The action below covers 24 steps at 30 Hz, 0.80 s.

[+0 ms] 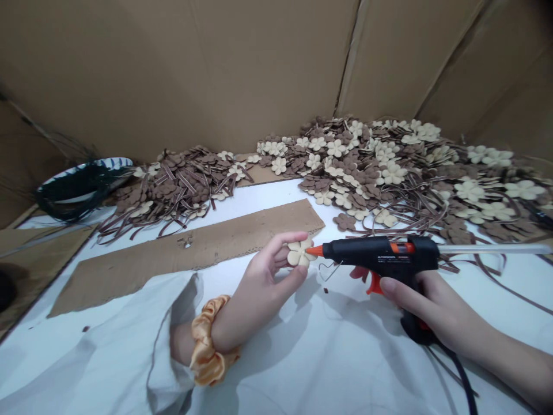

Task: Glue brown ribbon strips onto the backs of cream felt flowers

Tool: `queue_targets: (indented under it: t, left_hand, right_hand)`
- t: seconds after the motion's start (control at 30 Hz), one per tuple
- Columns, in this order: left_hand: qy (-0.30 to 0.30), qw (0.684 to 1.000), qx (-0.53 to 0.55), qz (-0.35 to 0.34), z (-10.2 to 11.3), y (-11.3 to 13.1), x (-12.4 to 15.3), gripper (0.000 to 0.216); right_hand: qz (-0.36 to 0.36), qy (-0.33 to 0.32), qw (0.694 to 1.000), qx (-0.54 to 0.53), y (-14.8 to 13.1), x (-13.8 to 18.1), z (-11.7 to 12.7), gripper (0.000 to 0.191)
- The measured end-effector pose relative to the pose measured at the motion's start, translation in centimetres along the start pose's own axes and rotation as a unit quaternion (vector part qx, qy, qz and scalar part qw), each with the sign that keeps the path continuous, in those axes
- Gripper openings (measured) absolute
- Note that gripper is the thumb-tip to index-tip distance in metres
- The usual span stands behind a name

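A cream felt flower (298, 253) is pinched between the thumb and fingers of my left hand (270, 274), which wears an orange scrunchie (210, 340) at the wrist. My right hand (436, 308) grips a black glue gun (380, 253) by its handle, with fingers around the orange trigger (374, 283). The gun's orange nozzle points left, its tip at the flower's middle; whether it touches cannot be made out. Out of the gun's back sticks a pale glue stick (496, 249). Its wire stand hangs below the barrel.
A cardboard strip (185, 248) lies on the white table (268, 346) beyond my left hand. Behind it are a pile of brown flowers with ribbons (185, 178) and a larger brown and cream pile (367, 164). A bowl with dark green strands (82, 184) stands left. Cardboard walls (259, 69) enclose the back.
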<state>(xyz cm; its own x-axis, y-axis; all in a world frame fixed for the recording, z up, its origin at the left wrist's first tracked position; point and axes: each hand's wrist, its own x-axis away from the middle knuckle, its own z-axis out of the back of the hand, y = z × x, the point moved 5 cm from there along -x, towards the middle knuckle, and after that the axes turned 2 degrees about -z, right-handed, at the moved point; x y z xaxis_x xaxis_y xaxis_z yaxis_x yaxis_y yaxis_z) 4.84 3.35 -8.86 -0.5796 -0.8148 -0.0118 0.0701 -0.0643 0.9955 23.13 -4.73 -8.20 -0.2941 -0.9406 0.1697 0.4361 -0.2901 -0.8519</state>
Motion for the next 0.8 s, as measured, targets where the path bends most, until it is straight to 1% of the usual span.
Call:
queue_targets:
  t: [0.13,0.3,0.37,0.53,0.67,0.8]
  left_hand:
    - [-0.004,1.0,0.007,0.001,-0.02,-0.3,-0.04,0.036]
    - [-0.007,1.0,0.026,0.01,0.01,-0.63,-0.14,0.036]
    - [-0.006,0.999,0.036,0.011,0.02,-0.66,-0.16,0.036]
    - [0.004,0.999,0.032,0.014,0.05,-0.58,-0.19,0.035]
    - [0.008,1.0,0.021,0.017,0.08,-0.41,-0.21,0.035]
    - [0.016,1.0,-0.001,0.02,0.2,-0.4,-0.19,0.035]
  right_hand:
    - [0.011,-0.032,0.999,0.027,0.27,0.06,-0.12,0.034]
    - [0.079,-0.015,0.994,0.073,-0.18,-0.06,0.18,0.031]
    - [0.094,-0.017,0.992,0.083,-0.18,-0.09,0.11,0.031]
    - [0.114,-0.026,0.99,0.083,0.14,-0.18,-0.08,0.03]
    - [0.131,-0.044,0.986,0.095,-0.08,-0.13,-0.39,0.03]
    - [0.124,-0.04,0.984,0.122,-0.45,0.09,-0.48,0.031]
